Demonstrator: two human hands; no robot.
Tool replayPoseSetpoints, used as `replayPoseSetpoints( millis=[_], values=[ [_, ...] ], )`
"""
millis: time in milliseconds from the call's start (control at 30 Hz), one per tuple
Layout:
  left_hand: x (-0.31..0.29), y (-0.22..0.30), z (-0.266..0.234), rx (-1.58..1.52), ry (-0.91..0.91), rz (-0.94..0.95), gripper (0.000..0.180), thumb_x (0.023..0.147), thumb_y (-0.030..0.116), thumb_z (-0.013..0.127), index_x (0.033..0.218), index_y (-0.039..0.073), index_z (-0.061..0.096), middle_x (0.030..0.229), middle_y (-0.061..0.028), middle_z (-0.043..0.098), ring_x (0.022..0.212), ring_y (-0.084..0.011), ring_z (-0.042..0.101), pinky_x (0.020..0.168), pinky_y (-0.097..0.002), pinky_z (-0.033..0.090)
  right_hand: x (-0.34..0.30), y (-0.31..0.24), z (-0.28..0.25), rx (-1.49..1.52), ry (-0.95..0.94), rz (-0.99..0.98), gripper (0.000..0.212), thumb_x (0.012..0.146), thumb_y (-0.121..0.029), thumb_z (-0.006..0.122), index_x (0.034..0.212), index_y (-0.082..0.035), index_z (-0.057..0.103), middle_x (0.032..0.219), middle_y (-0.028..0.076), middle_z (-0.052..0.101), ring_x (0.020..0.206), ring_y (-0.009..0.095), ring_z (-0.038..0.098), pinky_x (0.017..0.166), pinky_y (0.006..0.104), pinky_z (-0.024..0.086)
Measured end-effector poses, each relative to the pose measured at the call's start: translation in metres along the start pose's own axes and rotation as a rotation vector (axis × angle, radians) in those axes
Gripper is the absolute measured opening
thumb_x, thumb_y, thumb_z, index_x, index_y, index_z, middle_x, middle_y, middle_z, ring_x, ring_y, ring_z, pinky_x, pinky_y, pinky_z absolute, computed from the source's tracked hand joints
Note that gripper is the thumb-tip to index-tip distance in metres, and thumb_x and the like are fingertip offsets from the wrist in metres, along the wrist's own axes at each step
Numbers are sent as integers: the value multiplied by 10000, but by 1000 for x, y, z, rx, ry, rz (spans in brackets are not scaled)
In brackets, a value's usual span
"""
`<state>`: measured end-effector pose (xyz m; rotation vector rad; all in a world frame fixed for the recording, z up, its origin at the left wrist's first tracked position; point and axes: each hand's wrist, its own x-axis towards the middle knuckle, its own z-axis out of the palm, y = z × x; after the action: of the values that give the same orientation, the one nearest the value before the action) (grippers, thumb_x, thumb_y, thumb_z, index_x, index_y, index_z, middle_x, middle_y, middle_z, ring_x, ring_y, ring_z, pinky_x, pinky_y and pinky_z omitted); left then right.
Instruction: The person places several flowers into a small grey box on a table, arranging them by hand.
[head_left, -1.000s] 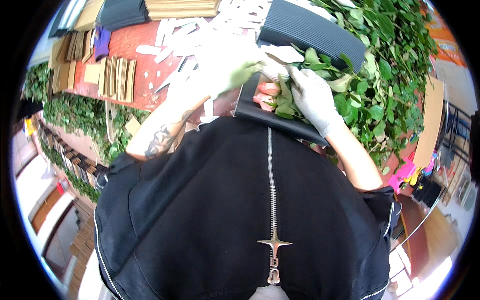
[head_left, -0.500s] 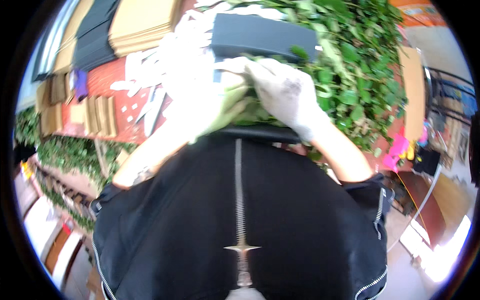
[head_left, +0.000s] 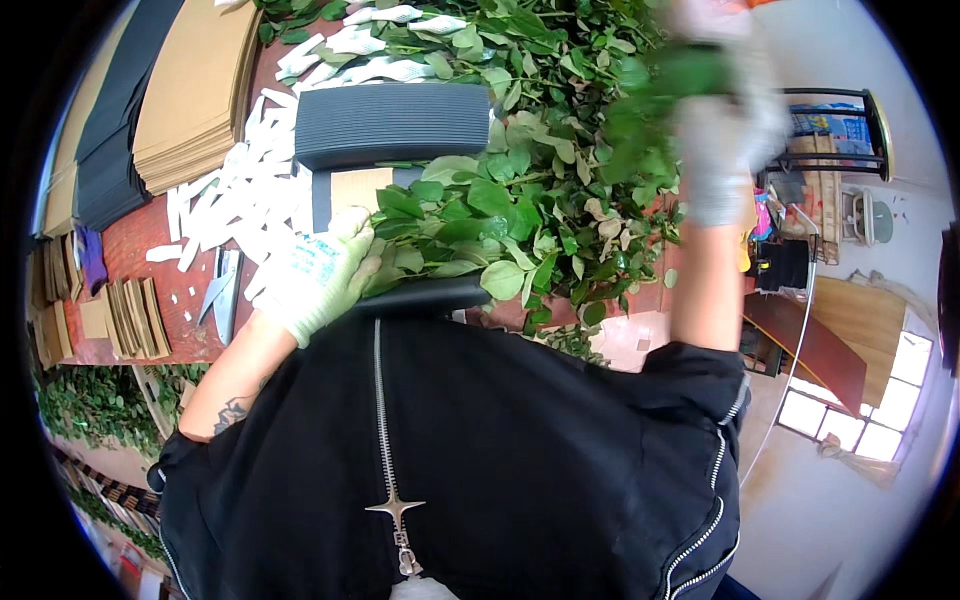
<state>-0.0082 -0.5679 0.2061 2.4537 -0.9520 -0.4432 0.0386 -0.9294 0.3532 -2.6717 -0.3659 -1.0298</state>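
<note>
My left hand (head_left: 318,275), in a white knit glove, lies at the left end of a row of leafy stems (head_left: 470,215). Its fingers are curled together, and what they hold is hidden. Under the stems' left end shows brown and black cardboard (head_left: 362,188), between a thick black ribbed cardboard stack (head_left: 392,125) and a black rolled edge (head_left: 425,295) against my jacket. Out at the upper right is my right hand (head_left: 728,130), gloved and smeared by motion. Blurred leafy stems (head_left: 650,105) hang from it, with a pinkish blur above.
White mesh sleeves (head_left: 235,205) are heaped left of the cardboard. A pale blue-handled cutting tool (head_left: 222,295) lies nearby. Brown and black cardboard stacks (head_left: 190,90) fill the upper left, small cardboard pieces (head_left: 130,318) below them. A leafy pile (head_left: 560,150) covers the table's right.
My hands have parted: the right swung up and right with leafy stems, while the left stays by the cardboard. The view has shifted to the right.
</note>
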Motion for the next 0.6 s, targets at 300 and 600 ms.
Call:
replayPoseSetpoints(
  millis=[300,600],
  values=[
    [0,-13,22,63,240,189,211,956,226,564,1012,29,613,1012,-146,596,828,-340,649,703,-436,522,36,17,-123,-619,24,-284,425,723,50,629,1132,-62,655,981,93,680,791,220,658,672,321,553],
    [1,-2,9,16,16,-12,284,971,286,536,1050,32,634,973,-154,661,806,-333,674,705,-435,535,-75,-125,143,-71,-819,-493,341,845,-80,554,1184,-75,584,902,97,625,786,258,668,652,389,544]
  ],
)
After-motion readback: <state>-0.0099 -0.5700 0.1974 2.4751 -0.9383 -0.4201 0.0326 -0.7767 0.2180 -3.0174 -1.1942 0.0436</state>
